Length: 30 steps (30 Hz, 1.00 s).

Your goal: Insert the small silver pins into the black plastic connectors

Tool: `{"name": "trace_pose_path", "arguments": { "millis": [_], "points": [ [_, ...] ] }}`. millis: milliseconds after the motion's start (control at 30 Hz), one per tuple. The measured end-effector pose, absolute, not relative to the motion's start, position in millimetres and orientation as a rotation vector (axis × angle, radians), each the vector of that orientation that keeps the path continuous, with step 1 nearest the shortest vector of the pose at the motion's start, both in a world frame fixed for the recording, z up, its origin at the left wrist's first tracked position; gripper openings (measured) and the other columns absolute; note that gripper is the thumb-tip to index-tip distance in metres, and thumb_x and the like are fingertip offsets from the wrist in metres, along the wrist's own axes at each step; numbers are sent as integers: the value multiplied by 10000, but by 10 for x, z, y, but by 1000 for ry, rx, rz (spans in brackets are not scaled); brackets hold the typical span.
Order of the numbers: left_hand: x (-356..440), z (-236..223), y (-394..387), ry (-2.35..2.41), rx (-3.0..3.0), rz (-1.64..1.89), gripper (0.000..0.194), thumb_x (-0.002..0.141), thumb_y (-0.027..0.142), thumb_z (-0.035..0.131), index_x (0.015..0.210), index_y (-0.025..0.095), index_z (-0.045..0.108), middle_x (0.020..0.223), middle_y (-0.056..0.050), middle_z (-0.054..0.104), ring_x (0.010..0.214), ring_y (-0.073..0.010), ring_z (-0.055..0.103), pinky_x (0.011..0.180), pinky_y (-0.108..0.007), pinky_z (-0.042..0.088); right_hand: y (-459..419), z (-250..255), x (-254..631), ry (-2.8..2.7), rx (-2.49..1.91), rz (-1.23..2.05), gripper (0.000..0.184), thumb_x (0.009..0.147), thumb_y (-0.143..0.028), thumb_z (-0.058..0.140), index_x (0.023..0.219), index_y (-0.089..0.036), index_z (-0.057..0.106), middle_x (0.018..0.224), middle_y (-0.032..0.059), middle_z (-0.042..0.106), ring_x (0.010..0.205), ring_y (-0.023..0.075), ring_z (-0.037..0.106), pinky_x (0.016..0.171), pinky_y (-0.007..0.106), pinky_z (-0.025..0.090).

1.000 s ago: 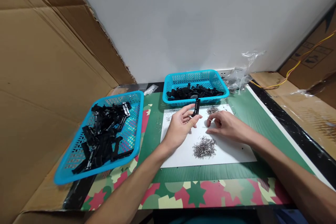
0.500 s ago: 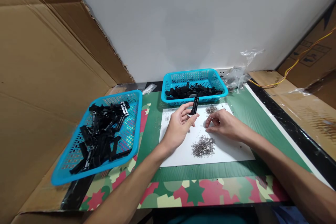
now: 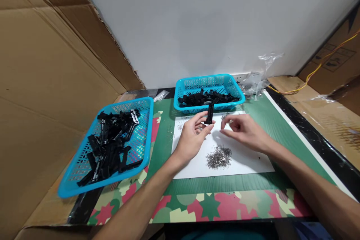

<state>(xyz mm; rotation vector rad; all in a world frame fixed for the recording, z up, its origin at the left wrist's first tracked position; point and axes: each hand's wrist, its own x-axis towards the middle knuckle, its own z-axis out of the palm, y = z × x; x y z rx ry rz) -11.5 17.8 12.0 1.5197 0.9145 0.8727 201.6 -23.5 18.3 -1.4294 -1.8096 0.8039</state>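
My left hand [image 3: 194, 135] is closed on a slim black plastic part [image 3: 209, 113], held upright between thumb and fingers above a white sheet [image 3: 188, 165]. To its right, my right hand [image 3: 239, 129] hovers over the same sheet, apart from the black part. Its fingers are curled, with thumb and forefinger tips close together; anything between them is too small to make out. Below both hands lies a pile of small bent metal wire pieces [image 3: 219, 157]. A second, smaller pile of wire pieces [image 3: 225, 119] is partly hidden behind my right hand.
A blue basket [image 3: 150, 135] of black plastic parts [image 3: 108, 150] stands at left. Another blue basket [image 3: 239, 102] at the back holds black pieces [image 3: 197, 99]. Clear plastic bags [image 3: 254, 82] lie at the back right, near a yellow cable [image 3: 309, 77]. Cardboard [image 3: 50, 82] walls the left side.
My right hand has risen slightly and now covers more of the far wire pile. The black part in my left hand has turned a little and stands more upright.
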Motion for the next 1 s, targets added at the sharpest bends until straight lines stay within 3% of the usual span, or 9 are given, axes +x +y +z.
{"name": "trace_pose_path", "arguments": {
  "millis": [133,400,567,833,1000],
  "points": [
    [-105,138,137,948,1622,913,465,910,274,778,1357,174,698,1248,-118,764,964,-212,706,836,-341,562,-316,208,1957,-1596,-1347,461,195,925,-420,705,864,-242,756,567,-67,300,533,132,283,553,300,276],
    [-102,167,108,914,1652,1032,430,868,294,833,1275,190,743,1134,-99,812,940,-230,749,798,-330,566,-348,139,1891,-1723,-1317,433,198,928,-405,674,865,-257,788,527,-71,310,492,125,284,525,283,312],
    [-110,178,113,956,1715,1063,326,837,225,841,1153,175,780,1073,-91,829,976,-247,777,747,-298,550,-376,150,1869,-1722,-1282,312,167,953,-337,658,886,-247,781,540,-77,290,490,119,278,517,271,313],
    [-133,143,117,921,1899,1164,270,802,31,768,1017,187,819,1005,-47,838,862,-184,783,653,-233,547,-367,121,1859,-1809,-1084,241,86,951,-226,678,930,-194,755,567,-102,265,480,92,251,467,244,254],
    [-149,142,120,923,1987,1164,314,798,-7,742,1032,189,818,1018,-46,839,862,-182,781,656,-238,569,-368,141,1862,-1861,-1078,206,100,955,-179,674,912,-183,763,543,-94,396,467,81,285,465,240,268]
  ]
}}
